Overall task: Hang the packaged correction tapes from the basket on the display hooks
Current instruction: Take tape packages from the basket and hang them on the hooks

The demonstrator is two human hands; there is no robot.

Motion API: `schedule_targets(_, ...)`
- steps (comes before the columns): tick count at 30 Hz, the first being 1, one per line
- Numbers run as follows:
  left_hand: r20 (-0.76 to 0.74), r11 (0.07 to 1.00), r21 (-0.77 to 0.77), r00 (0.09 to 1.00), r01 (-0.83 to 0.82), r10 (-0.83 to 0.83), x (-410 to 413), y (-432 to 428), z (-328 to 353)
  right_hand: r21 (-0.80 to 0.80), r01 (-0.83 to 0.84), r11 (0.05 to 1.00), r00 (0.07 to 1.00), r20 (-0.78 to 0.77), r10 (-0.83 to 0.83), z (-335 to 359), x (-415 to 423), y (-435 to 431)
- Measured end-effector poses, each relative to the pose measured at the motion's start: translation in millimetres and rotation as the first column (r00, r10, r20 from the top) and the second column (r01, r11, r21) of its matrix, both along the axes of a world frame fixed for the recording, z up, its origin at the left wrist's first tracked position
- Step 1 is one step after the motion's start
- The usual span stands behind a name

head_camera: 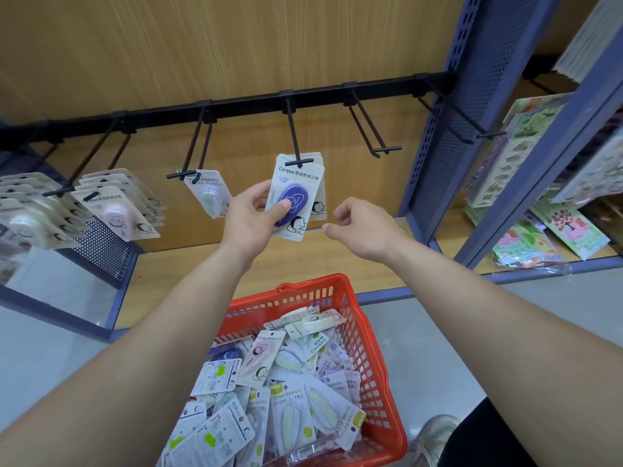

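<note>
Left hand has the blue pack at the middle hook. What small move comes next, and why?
Probably push the blue pack back along the middle hook and let go: the left hand grips it with its top at the hook's tip, and the right hand is empty.
</note>
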State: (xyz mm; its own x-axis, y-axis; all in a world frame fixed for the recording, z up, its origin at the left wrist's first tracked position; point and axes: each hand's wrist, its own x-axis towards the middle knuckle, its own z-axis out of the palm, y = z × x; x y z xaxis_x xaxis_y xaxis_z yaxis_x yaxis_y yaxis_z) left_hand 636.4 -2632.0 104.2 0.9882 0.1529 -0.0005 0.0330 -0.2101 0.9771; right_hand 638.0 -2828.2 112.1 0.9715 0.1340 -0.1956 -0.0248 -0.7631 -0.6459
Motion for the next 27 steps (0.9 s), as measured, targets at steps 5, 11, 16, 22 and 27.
schedule_targets(5,0.017,0.999,0.009,0.999,-0.037,0.037,1,-2,-4,-0.024,-0.035,0.999,0.999,-0.016,0.035,-2,-1,2)
schedule_targets(11,-0.015,0.996,0.072,0.999,-0.05,0.051,20,-6,4,-0.062,-0.077,0.995,0.996,-0.044,0.075,-3,-4,6)
schedule_targets(16,-0.149,0.937,0.349,0.987,-0.007,0.063,18,3,0,-0.109,-0.128,0.986,0.991,-0.048,0.124,-6,-10,13)
schedule_targets(22,-0.291,0.817,0.559,0.956,0.142,0.033,-64,64,-25,-0.272,-0.256,0.928,0.966,-0.118,0.232,-31,-35,39)
schedule_targets(27,-0.484,0.707,0.628,0.875,0.325,0.027,-140,122,-64,-0.392,-0.456,0.799,0.89,-0.219,0.4,-55,-81,62)
